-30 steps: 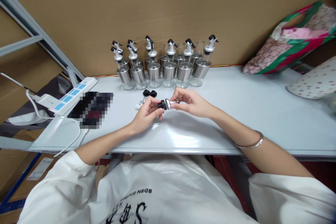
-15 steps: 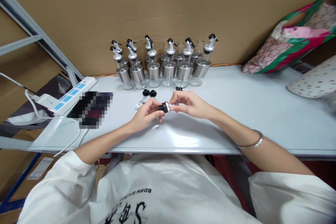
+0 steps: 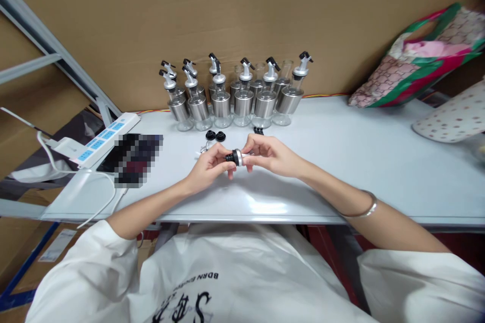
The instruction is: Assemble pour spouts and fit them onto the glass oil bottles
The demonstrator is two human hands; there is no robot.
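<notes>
Both hands meet over the middle of the pale table [image 3: 341,161]. My left hand [image 3: 210,165] pinches the black end of a small pourer cap [image 3: 234,157], and my right hand [image 3: 267,154] grips its silver end with curled fingers. Just behind my hands lie two loose black rings [image 3: 215,136] and a small black part [image 3: 258,131]. A cluster of several glass and steel oil bottles [image 3: 235,98] with black-and-silver spouts stands at the back against the cardboard wall.
A white power strip [image 3: 100,139] with blue sockets and a blurred phone [image 3: 134,156] lie at the left, with a white cable trailing off the edge. A colourful bag [image 3: 420,60] and a dotted white cloth item [image 3: 450,118] sit at the right.
My hands have drawn a little closer together on the cap and shifted slightly toward me. The small black part behind my right hand has come into view.
</notes>
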